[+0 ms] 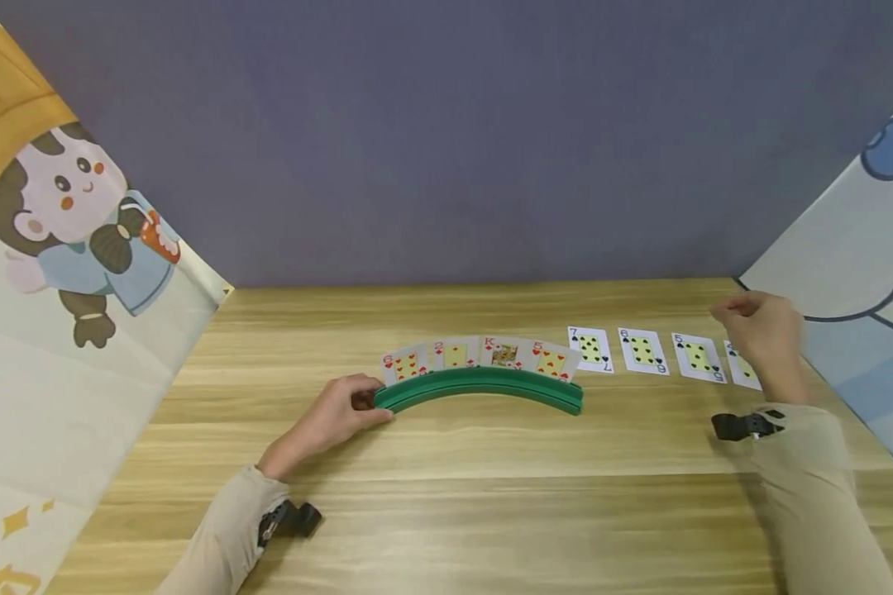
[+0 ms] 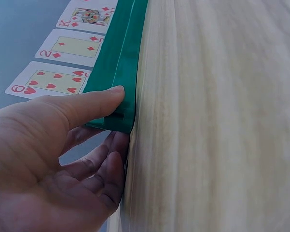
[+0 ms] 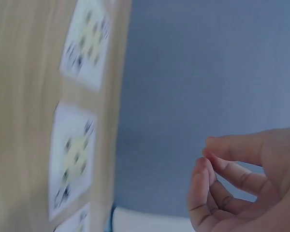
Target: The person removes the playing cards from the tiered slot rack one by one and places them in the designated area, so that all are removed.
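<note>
My left hand (image 1: 342, 409) grips the left end of a curved green card holder (image 1: 484, 380), thumb on top in the left wrist view and the other fingers at its end. Four red-suited playing cards stand fanned in it: a six of hearts (image 2: 50, 82), a two of diamonds (image 2: 72, 47), a king of diamonds (image 1: 504, 354) and a five of hearts (image 1: 551, 362). My right hand (image 1: 762, 335) is raised over the right end of a row of black-suited cards, fingers curled, fingertips together with the thumb, nothing between them.
Right of the holder, a black seven (image 1: 589, 349), six (image 1: 643, 350) and five (image 1: 699, 357) lie face up on the wooden table (image 1: 446, 496). Another card (image 1: 742, 368) is partly hidden by my right arm. A dark wall (image 1: 446, 149) rises behind, with printed panels at both sides.
</note>
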A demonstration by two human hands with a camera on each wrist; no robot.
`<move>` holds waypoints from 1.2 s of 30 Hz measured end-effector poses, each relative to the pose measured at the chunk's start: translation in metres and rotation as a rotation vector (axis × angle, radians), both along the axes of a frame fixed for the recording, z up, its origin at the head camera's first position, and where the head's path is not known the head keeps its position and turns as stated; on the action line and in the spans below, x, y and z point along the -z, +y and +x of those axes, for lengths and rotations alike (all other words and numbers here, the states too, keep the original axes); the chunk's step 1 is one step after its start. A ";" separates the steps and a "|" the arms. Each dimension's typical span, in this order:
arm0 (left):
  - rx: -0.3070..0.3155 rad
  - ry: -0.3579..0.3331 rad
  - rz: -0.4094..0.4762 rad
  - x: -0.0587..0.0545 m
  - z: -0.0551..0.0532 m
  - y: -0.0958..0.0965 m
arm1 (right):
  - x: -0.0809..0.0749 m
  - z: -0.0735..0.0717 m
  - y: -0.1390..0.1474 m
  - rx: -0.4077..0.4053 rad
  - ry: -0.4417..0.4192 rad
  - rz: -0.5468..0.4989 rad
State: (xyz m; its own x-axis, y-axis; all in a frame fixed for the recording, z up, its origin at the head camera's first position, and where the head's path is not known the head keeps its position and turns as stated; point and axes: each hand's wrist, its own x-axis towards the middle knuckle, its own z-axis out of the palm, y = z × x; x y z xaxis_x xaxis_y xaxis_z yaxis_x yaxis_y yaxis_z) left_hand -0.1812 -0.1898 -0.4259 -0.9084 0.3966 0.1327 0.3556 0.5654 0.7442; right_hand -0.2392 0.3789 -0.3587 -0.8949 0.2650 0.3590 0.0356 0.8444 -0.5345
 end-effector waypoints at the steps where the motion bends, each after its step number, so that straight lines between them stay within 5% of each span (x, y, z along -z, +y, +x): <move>1: -0.002 -0.004 -0.001 0.000 0.000 0.000 | -0.002 -0.001 -0.007 -0.026 0.023 0.004; 10: -0.003 -0.013 0.002 0.000 0.002 0.000 | -0.005 0.006 -0.072 -0.280 0.136 0.100; 21: 0.010 -0.014 0.008 -0.001 0.002 -0.001 | -0.015 0.038 -0.135 -0.504 0.138 -0.068; 26: 0.002 -0.011 0.014 -0.001 0.001 -0.001 | -0.005 0.048 -0.153 -0.560 0.043 -0.133; 31: 0.004 -0.005 0.007 -0.002 0.001 0.000 | 0.009 0.050 -0.160 -0.574 -0.050 -0.092; 36: 0.005 -0.020 0.003 -0.003 0.001 0.000 | 0.016 0.052 -0.163 -0.586 -0.060 -0.076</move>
